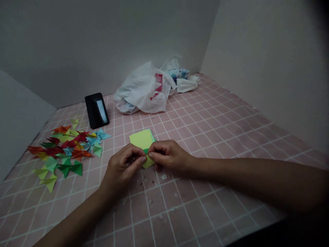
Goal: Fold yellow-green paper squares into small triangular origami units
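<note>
A small piece of yellow-green paper (148,162) is pinched between my two hands, low over the pink checked surface. My left hand (125,163) has its thumb and forefinger closed on the left side of the paper. From the right, my right hand (171,154) grips the same piece with thumb and forefinger. The fingers cover much of it, so its folds are hard to make out. Just beyond the fingertips lies a stack of square paper sheets (141,139), yellow-green on top with green edges showing beneath.
Many folded paper pieces (65,147) in several colours lie spread at the left. A black phone (96,110) rests behind them. Farther back are a white plastic bag (144,87), a blue patterned packet (180,73) and crumpled white tissue (186,85). Pale walls (108,41) enclose the surface.
</note>
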{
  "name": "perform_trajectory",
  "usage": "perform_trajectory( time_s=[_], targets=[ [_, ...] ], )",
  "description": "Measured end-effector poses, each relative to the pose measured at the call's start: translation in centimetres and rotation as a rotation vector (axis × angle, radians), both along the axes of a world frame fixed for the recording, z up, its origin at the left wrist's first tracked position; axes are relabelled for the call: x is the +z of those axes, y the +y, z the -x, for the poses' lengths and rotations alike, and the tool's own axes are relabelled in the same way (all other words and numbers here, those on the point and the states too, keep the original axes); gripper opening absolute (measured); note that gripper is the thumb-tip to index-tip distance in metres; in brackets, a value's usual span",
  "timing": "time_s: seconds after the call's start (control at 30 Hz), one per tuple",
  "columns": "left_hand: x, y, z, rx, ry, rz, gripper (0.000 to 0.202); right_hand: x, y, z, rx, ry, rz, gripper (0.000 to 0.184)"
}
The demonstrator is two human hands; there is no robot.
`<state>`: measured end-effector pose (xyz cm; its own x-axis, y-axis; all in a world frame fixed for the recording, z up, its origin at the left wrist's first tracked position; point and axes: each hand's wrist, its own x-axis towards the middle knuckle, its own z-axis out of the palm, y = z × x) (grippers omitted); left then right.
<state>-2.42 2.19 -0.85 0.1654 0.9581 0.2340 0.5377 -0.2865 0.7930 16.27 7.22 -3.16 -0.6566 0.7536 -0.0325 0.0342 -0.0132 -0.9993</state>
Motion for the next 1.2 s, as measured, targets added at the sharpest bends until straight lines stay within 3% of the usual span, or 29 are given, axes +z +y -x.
perform_trajectory(
  time_s=[0.1, 0.43, 0.67, 0.97, 1.2],
  targets=[
    [0.1, 0.0, 0.1, -0.014, 0.015, -0.007, 0.006, 0.2, -0.1, -0.1, -0.005, -0.008, -0.017, 0.016],
    [-0.1, 0.2, 0.4, -0.091, 0.052, -0.063, 0.009, 0.5, -0.1, 0.0, -0.02, 0.037, 0.182, 0.012],
    [0.1, 0.2, 0.2, -0.062, 0.077, -0.041, 0.007, 0.1, -0.2, -0.1, -0.003, 0.033, 0.118, 0.01],
    [-0.3, 0.0, -0.1, 0.057, -0.008, 0.114, 0.007, -0.5, 0.1, 0.0, 0.009, 0.029, 0.015, 0.014],
    [0.0, -0.1, -0.2, 0.063, 0.029, 0.103, 0.011, 0.1, 0.2, -0.2, 0.04, 0.068, 0.097, 0.015]
  ],
)
